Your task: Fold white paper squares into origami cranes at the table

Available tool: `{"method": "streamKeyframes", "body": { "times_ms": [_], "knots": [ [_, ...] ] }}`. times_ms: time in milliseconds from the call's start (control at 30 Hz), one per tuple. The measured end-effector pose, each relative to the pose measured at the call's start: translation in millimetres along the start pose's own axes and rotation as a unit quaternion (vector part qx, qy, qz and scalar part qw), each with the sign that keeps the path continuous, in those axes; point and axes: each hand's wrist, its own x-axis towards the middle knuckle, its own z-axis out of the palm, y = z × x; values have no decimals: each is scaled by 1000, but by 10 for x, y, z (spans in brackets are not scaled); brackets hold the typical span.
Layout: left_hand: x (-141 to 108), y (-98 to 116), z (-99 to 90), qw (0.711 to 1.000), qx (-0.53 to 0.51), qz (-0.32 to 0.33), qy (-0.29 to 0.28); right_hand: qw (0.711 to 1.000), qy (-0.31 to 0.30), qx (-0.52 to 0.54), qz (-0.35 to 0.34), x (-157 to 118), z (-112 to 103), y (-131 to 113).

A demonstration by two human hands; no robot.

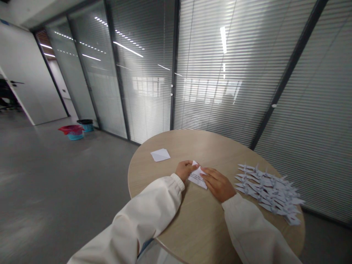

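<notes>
A small folded sheet of white paper (197, 179), roughly triangular and printed with dark text, lies on the round wooden table between my hands. My left hand (184, 171) pinches its upper left side, thumb on top and the other fingers curled. From the right, my right hand (219, 184) grips the opposite edge, its fingers close together and pressed on the paper. Part of the sheet is hidden under the fingers. Off to the right stand many folded white paper cranes (268, 189), packed in rows.
Beyond my left hand lies a flat stack or sheet of white paper (160, 154). The round table (192, 141) reaches close to a glass wall with blinds (209, 110). On the floor at left are a bin with a red liner (72, 132) and a bin with a black liner (86, 125).
</notes>
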Motion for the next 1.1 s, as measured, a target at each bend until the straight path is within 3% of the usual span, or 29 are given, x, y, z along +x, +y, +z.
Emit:
{"method": "streamKeyframes", "body": {
  "times_ms": [67, 133, 233, 300, 367, 433, 1100],
  "knots": [
    [4, 14, 1, 1000, 8, 9, 8, 997, 27, 49, 48, 23, -16, -28],
    [-9, 42, 17, 1000, 18, 14, 2, 982, 59, 113, 141, 43, -27, -43],
    [-58, 90, 62, 998, 30, 16, -43, 915, 66, 243, 315, 62, -23, -34],
    [-95, 113, 94, 997, 38, 21, -59, 864, 37, 328, 381, 69, -11, -16],
    [-123, 124, 117, 996, 38, 19, -79, 836, 6, 381, 396, 72, 1, 0],
    [-138, 126, 129, 995, 36, 13, -94, 827, -12, 399, 396, 72, 8, 8],
    [-174, 135, 171, 996, 64, 35, -48, 834, -5, 378, 403, 43, 58, 16]
  ]
}}
